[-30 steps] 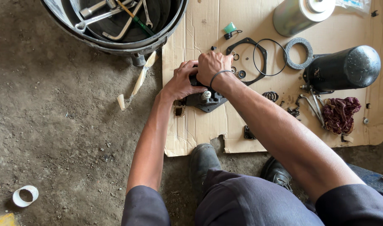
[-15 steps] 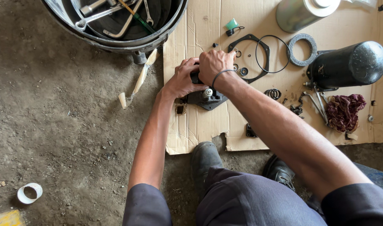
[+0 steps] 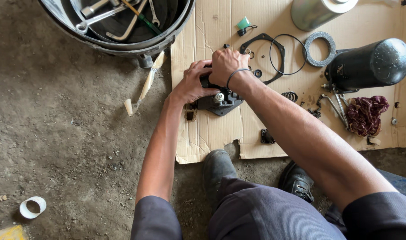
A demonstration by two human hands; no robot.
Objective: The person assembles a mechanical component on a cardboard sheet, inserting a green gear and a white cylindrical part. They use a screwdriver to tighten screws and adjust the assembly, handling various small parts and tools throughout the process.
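A dark metal machine part (image 3: 221, 103) with a small silver stub on top lies on a sheet of cardboard (image 3: 211, 133). Both hands are on it. My left hand (image 3: 190, 83) grips its left side with fingers curled over the top. My right hand (image 3: 225, 66) presses down on its far end, a dark band around the wrist. What lies under the palms is hidden. Just right of the hands lie a black gasket (image 3: 265, 49), a thin black O-ring (image 3: 288, 54) and a small spring (image 3: 291, 95).
A round tub (image 3: 123, 42) of wrenches stands at the top left. A black cylinder (image 3: 371, 62), a grey ring (image 3: 319, 48), a silver canister (image 3: 318, 11), a dark red rag (image 3: 365, 114) and pliers (image 3: 336, 106) lie right. A tape roll (image 3: 32, 207) sits on the dirt. My shoes (image 3: 218, 166) rest at the cardboard's edge.
The hands stay on the dark part with only slight shifts of the fingers. The view has drifted a little; nothing was picked up or put down.
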